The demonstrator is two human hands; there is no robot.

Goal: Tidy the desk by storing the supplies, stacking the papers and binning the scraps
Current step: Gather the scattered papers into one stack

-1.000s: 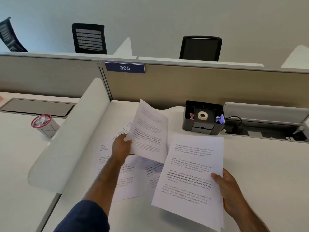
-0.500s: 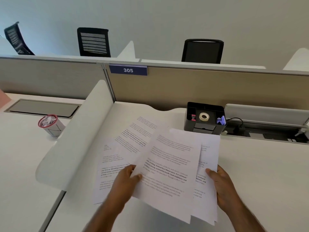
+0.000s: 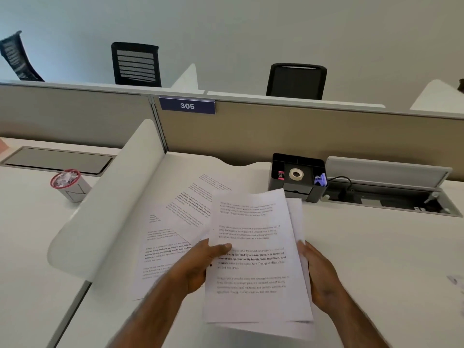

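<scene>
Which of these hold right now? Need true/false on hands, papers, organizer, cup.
1. The left hand and right hand both hold the paper stack. True.
2. Every sheet is in that stack. False: loose sheets lie on the desk, left of it.
3. The tape roll sits in the black organizer. True.
4. The red-rimmed cup is empty. False: crumpled scraps fill it.
</scene>
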